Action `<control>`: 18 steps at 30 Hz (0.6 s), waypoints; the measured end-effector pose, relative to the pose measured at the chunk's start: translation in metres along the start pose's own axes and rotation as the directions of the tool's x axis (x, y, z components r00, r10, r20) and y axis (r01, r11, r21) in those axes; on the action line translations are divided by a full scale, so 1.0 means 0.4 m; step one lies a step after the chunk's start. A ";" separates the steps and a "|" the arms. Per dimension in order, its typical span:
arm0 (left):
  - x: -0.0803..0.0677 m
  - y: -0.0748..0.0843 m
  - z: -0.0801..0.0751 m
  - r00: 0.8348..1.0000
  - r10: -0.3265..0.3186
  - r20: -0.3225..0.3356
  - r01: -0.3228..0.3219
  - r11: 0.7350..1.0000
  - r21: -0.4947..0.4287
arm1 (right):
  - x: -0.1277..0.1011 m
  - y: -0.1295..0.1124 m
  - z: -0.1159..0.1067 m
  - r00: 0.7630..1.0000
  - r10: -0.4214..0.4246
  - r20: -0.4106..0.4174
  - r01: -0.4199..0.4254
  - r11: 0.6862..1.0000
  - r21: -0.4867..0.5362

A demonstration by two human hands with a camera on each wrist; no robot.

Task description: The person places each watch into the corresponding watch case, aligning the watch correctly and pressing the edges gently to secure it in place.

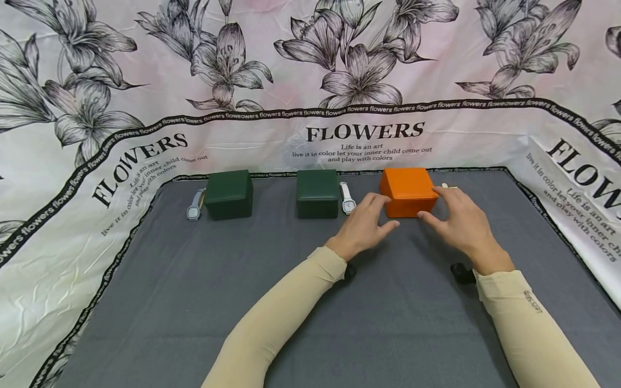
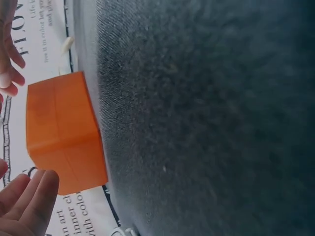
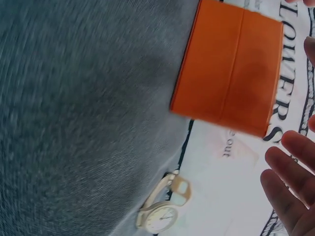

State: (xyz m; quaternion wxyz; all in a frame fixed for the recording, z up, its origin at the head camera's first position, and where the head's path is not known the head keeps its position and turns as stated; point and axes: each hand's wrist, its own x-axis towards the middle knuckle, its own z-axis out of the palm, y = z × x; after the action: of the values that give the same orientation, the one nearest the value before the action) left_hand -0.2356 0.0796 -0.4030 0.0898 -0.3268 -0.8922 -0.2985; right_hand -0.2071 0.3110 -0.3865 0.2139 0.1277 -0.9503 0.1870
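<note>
Sleeved forearms, both hands at an orange box on a grey cloth surface.

Left hand (image 1: pixel 363 229) and right hand (image 1: pixel 461 218), in beige sleeves, flank the orange box (image 1: pixel 408 191); fingers (image 1: pixel 375 202) of each are straight and spread, holding nothing, and lie at the box's near corners, contact not clear from the wrist views. Box: closed, cube-like, smooth matte faces with a lid seam, at the far edge of the surface (image 1: pixel 242 302), right of centre. Surface: grey woven cloth, fine grain. Two dark green boxes (image 1: pixel 228 194) (image 1: pixel 317 193) of like shape stand to the left, well apart; a pale-strapped watch (image 1: pixel 195 205) and a white-strapped watch (image 1: pixel 346 199) lie beside them. Backdrop (image 1: pixel 145 64): creased sheet printed with lilies and "FLOWERS".
</note>
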 end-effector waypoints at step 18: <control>0.083 0.006 0.064 0.978 -0.207 -0.025 0.206 0.978 -0.024 | 0.033 0.076 0.031 0.980 0.148 0.131 -0.173 0.963 0.205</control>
State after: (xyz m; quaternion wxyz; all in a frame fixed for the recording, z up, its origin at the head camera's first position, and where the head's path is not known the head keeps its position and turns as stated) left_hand -0.2588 0.1140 -0.4107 0.0670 -0.2291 -0.9168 -0.3201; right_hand -0.2330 0.3311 -0.4000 0.1279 0.0830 -0.9424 0.2979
